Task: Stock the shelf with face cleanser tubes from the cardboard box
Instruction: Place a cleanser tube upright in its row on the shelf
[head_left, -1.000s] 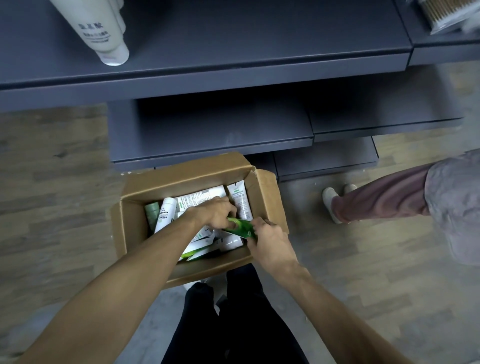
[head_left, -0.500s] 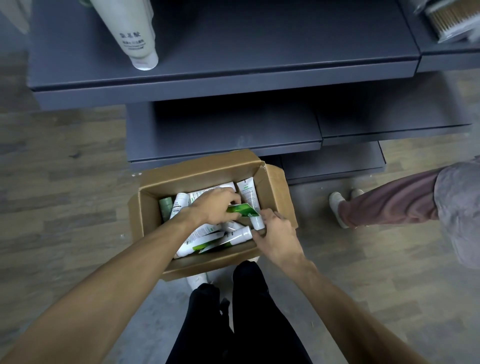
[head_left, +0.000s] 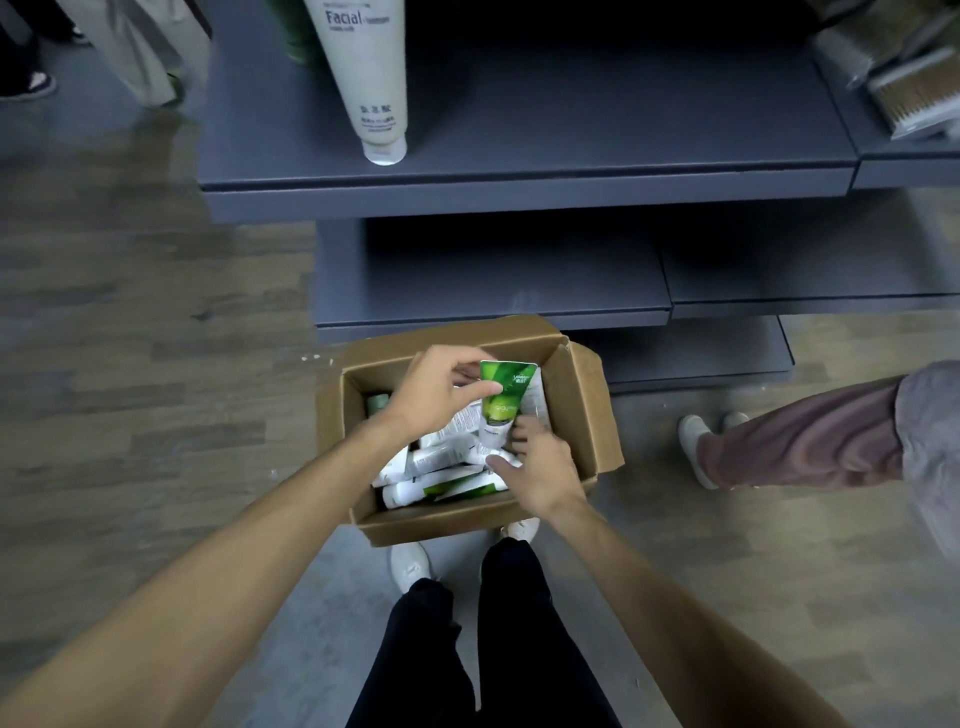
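1. Head view: the left hand (head_left: 441, 387) is hovering over the open cardboard box (head_left: 587, 415), its thumb and curled fingers pinching the flat crimped end of a green tube (head_left: 503, 395). The tube is hanging cap-down, upright, above the far right part of the box.
2. The right hand (head_left: 540, 467) is reaching into the near right corner of the box. Its fingers are slightly spread and bent, the fingertips touching the white cap end of the green tube and the white tubes (head_left: 441, 467) beneath; whether they are gripping anything I cannot tell.
3. The white tubes, some with green labels, are lying jumbled on the box floor, mostly toward the near side. One pale green cap (head_left: 378, 402) is showing at the far left corner.
4. The box is sitting on the wood-look floor (head_left: 130, 389), just in front of the lowest grey shelf (head_left: 493, 291), with the person's white shoes (head_left: 410, 564) just behind it.
5. On the upper shelf (head_left: 571, 130) a tall white tube (head_left: 371, 78) marked "Facial" is standing on its cap near the left front edge. Packs of cotton swabs (head_left: 909, 98) are lying at the far right.
6. Another person's leg in reddish trousers (head_left: 800, 441) is standing at the right, well apart from the box.
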